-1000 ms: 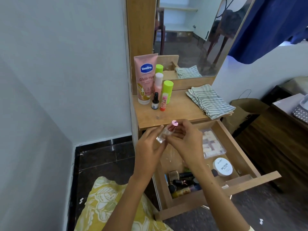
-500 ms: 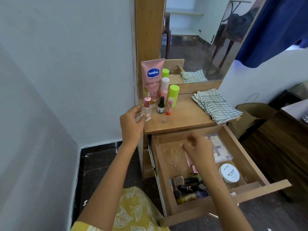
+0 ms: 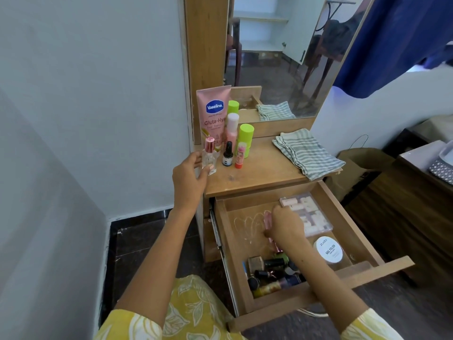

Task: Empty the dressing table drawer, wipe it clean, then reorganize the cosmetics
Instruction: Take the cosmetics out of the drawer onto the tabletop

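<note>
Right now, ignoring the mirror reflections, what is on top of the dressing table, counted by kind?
Tubes: 1, the Vaseline tube.
Bottles: 4, the pink bottle, green bottle, dropper bottle and clear perfume bottle, which the left hand grips at the edge.
Lip balm sticks: 1, the lip balm.
Cloths: 1, the folded cloth.
Total: 7.

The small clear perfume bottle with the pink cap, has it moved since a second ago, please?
Yes. The small clear perfume bottle with the pink cap went from above the open wooden drawer up-left to the pink Vaseline tube.
</note>
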The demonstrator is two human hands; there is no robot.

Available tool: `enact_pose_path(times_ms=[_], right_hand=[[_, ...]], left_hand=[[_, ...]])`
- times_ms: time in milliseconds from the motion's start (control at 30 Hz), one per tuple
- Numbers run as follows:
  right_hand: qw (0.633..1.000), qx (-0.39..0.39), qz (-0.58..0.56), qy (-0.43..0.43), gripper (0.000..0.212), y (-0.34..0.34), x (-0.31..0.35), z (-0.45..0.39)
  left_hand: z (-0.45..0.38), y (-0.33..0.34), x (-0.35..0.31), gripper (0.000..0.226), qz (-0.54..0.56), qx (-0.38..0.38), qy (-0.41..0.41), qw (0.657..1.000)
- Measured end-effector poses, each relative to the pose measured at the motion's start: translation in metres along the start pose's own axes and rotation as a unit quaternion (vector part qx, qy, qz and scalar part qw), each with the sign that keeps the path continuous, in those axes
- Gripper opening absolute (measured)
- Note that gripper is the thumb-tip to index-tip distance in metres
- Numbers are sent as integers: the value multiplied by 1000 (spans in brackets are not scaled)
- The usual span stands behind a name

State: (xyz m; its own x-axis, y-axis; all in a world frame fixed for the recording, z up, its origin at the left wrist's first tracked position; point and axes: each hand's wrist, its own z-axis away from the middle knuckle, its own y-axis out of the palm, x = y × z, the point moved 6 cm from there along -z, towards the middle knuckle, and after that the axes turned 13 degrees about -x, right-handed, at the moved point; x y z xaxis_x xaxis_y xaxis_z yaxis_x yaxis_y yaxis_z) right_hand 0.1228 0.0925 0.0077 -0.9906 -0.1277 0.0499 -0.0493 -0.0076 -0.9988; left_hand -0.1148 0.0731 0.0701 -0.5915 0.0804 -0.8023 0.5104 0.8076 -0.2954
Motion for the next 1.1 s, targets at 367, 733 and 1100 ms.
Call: enact_pose_path(times_ms=[367,733,1100], right_hand=[[995,-42,-81,-37,22,-37,18,0],[949,-136,-255,-128,27,-152,81,-17],[946,-213,-212,-118,35,-136,128,-45]], left_hand=[[1,0,-1,37,-21,1,17,1000],[2,2,3,39,-33,-4,8,999],[4,-2,-1,36,-10,-25,20,999]])
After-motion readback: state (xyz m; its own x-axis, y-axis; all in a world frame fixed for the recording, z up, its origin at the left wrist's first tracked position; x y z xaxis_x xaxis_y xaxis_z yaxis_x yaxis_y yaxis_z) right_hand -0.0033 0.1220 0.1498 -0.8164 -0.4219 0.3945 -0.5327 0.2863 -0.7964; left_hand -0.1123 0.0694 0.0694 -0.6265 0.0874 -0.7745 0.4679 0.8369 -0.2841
